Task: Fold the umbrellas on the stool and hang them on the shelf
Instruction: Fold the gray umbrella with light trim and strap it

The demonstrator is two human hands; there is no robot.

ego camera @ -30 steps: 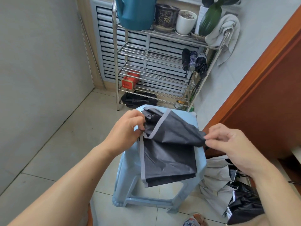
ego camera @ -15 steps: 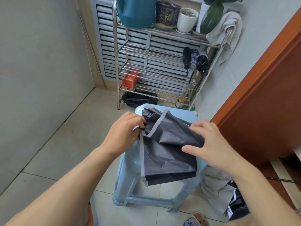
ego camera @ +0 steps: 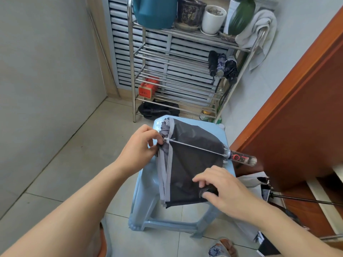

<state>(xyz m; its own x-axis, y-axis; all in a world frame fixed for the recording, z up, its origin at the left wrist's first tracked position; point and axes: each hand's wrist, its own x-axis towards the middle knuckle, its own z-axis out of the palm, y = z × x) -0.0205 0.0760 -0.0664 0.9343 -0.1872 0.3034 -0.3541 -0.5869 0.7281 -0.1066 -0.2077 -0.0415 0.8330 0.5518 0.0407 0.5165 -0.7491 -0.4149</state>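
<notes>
Right hand (ego camera: 228, 190) dropped onto umbrella (ego camera: 191, 164) atop stool (ego camera: 146, 182).

Lighting: bright, even daylight with no lamp or window in view, the pale tiled floor (ego camera: 78, 164) and left wall (ego camera: 46, 62) evenly lit, shadows soft and faint (the deepest sits under the blue stool (ego camera: 178, 216)). Glare: small highlights on the steel rails of the shelf (ego camera: 176, 58) and a mild sheen on the wooden door panel (ego camera: 300, 112); nothing is blown out. Quality: wide-angle distortion bows the shelf posts and door edge and stretches both forearms toward the lower corners, focus is sharp at centre, and the right hand (ego camera: 228, 190) shows slight motion blur at its fingertips.
</notes>
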